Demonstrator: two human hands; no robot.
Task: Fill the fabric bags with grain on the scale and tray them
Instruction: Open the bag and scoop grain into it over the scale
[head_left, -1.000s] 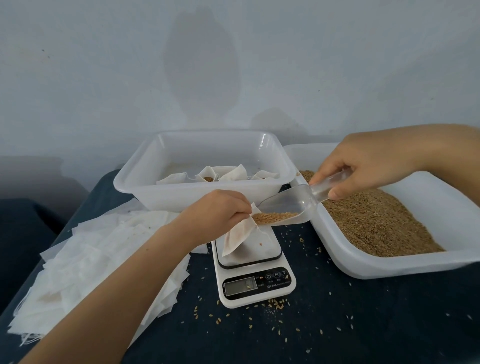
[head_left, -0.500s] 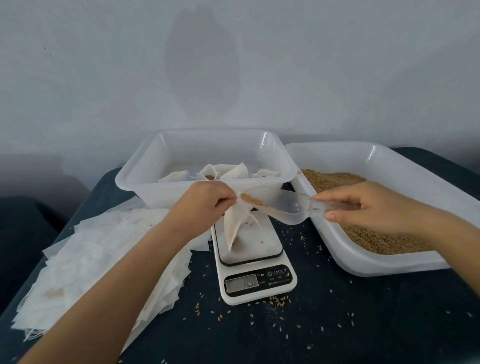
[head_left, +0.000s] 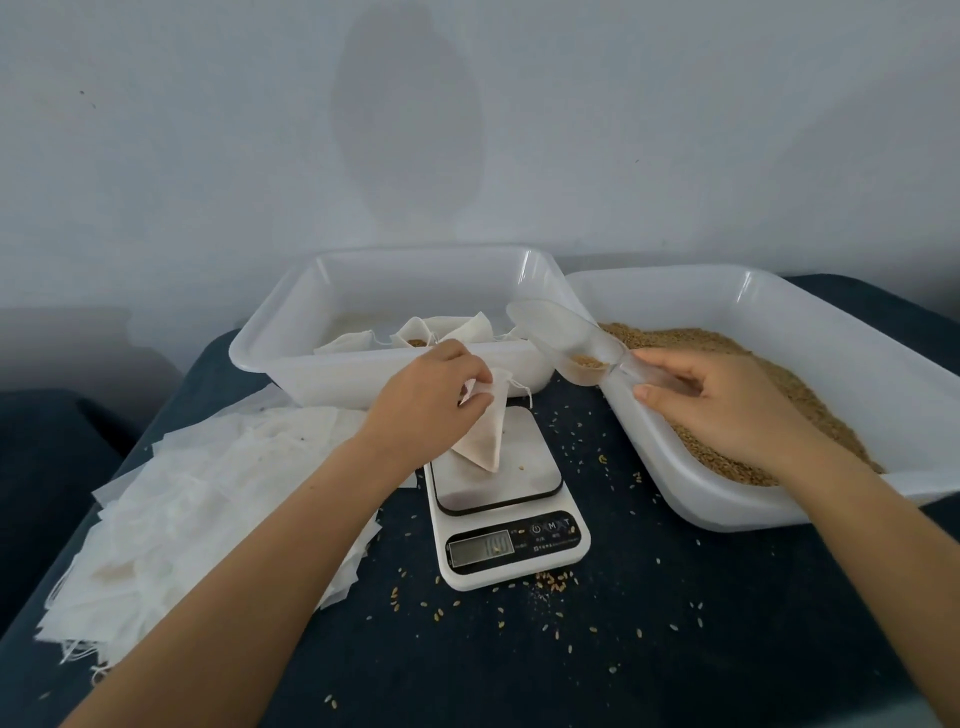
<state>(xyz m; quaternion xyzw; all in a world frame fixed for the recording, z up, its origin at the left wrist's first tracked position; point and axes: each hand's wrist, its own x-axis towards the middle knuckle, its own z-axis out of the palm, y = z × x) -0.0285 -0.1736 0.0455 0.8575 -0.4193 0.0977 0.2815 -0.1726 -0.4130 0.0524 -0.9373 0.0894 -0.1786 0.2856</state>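
Left hand (head_left: 434, 392): pinches the top of a small white fabric bag (head_left: 483, 436) standing on the white digital scale (head_left: 506, 519).
Right hand (head_left: 711, 402): holds the handle of a clear plastic scoop (head_left: 561, 338) over the white plastic tray of brown grain (head_left: 831, 332).
Rear white plastic tray (head_left: 291, 358): filled bags inside.
Left: heap of flat white bags (head_left: 197, 499) on the dark cloth (head_left: 675, 623).

Scale (head_left: 506, 514) btwn bag pile (head_left: 208, 499), grain tray (head_left: 769, 395)
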